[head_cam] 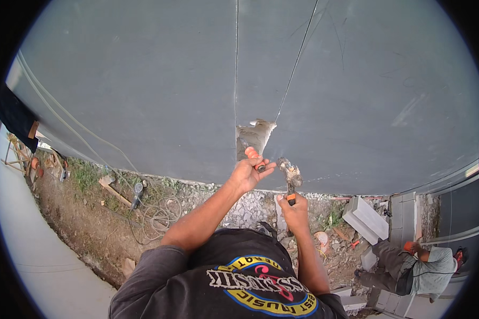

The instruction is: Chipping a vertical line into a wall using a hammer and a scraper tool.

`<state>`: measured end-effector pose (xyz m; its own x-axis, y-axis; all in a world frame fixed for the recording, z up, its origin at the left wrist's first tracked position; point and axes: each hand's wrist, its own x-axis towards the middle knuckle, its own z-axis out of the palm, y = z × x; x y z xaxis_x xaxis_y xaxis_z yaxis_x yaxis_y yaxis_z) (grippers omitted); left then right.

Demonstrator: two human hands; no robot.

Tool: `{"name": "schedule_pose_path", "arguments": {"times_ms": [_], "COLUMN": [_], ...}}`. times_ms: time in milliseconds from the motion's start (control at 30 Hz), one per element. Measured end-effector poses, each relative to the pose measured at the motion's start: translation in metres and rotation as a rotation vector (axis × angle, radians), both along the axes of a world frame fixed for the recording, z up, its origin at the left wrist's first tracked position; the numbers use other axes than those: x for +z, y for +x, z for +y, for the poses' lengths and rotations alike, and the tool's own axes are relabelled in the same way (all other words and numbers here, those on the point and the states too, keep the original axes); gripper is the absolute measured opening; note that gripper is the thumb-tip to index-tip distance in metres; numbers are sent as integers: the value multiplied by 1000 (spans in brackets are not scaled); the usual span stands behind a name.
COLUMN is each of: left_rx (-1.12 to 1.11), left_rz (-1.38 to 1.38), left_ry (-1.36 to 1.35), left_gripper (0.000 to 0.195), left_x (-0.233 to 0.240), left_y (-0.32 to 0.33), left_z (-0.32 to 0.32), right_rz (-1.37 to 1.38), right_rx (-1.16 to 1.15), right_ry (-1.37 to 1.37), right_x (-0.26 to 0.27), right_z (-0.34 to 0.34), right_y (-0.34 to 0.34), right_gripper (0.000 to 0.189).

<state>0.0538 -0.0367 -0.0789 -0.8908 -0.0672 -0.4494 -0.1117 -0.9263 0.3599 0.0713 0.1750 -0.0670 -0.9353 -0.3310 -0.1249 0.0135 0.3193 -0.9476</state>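
Observation:
My left hand point(248, 174) grips a chisel point(252, 152) by its orange-red handle, some fingers extended beside it. The blade slants into a rough, pale cavity point(259, 133) broken into the grey plastered wall point(175, 99). Two thin cut lines run along the wall to the cavity's upper corners. My right hand point(296, 211) is closed around the black and orange handle of a hammer point(290, 175). The hammer's worn, whitish-stained head is to the right of the chisel's butt end, apart from it.
Broken rubble point(251, 209) lies along the wall's foot. To the left are a coiled cable point(161, 213), a power tool point(137, 193) and a wooden plank point(115, 191). Pale blocks point(366, 219) stand at right, near another person point(415, 267) holding something orange-red.

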Motion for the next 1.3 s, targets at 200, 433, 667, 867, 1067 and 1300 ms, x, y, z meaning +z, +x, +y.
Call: {"name": "schedule_pose_path", "arguments": {"times_ms": [200,433,667,867,1067,1300], "left_rx": [54,43,190,248,237,130], "left_rz": [-13,-224,-231,-283,-265,-230], "left_ry": [-110,-288,-161,-233,-260,-222], "left_gripper": [13,14,17,20,21,24], "left_x": [10,6,22,30,30,21], "left_y": [-1,-1,-13,-11,-26,-8], "left_z": [6,10,9,9,13,-12], "right_rz": [-11,92,224,566,547,86], "right_rx": [29,105,148,237,94,269], "right_ry": [-54,-25,-330,-600,-649,-71], "right_x": [12,8,1,31,11,-12], "right_z": [14,38,48,44,11,-20], "right_y": [-10,-21,-21,-33,-36,-10], "right_gripper": [29,29,20,18,21,23]}}
